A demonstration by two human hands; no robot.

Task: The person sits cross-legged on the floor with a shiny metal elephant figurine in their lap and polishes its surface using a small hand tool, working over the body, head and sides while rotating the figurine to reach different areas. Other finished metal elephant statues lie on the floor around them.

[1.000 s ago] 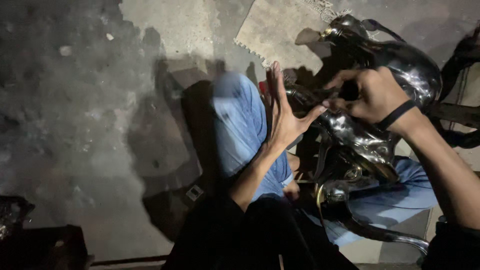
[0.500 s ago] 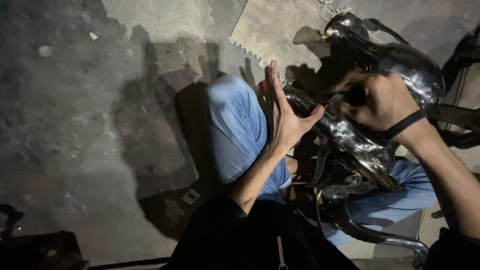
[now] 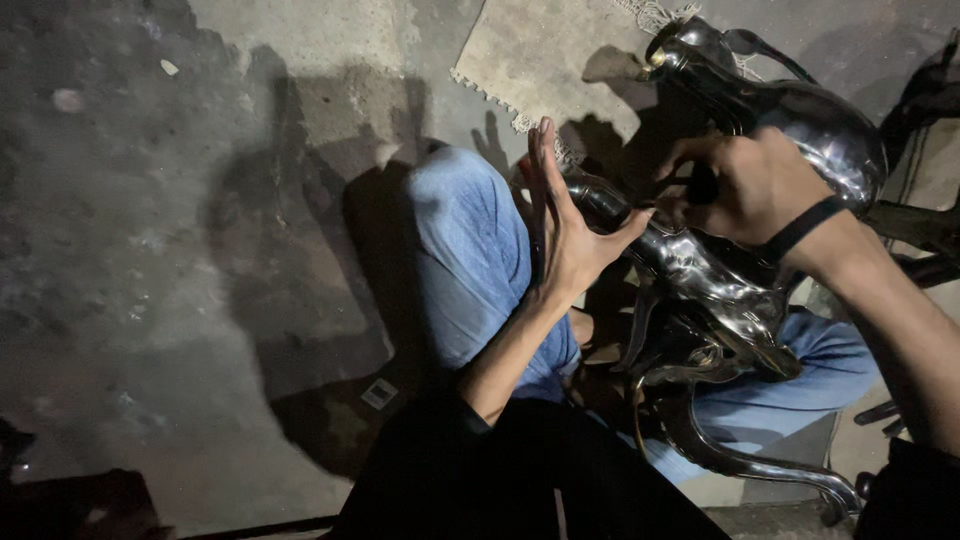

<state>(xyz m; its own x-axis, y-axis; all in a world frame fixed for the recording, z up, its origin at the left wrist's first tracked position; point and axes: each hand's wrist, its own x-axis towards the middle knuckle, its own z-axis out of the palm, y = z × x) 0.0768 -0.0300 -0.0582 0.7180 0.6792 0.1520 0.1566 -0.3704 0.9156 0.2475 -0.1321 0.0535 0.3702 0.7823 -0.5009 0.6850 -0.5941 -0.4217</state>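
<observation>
While the person sits on the concrete floor [image 3: 150,250] with knees in blue jeans [image 3: 470,260] drawn up, a polished metal figure [image 3: 720,270], shiny and curved like an ornate animal shape, lies across the lap in the right half of the frame. It runs from the upper right, where its rounded bulk catches the light, down to a curled chrome leg [image 3: 740,460] near the lower right corner.

At the centre of the frame the left hand [image 3: 565,225] stands edge-on with its fingers straight, close together and pointing up; the palm faces the metal and the thumb reaches right to touch a narrow part of the figure. It grips nothing; the hand is flat and open against the piece.

To the upper right, the right hand [image 3: 755,190] is curled over the top of the figure, fingers bent around a dark part of it. Whether a small tool sits inside that grip cannot be told, since the fingers hide it. A black band [image 3: 800,228] circles the right wrist.

Behind the figure, at the top of the frame, a pale fringed mat [image 3: 540,55] lies on the floor. Hard shadows of the arms fall to the left of the knee. A small pale tag [image 3: 379,393] lies on the floor at lower centre.
</observation>
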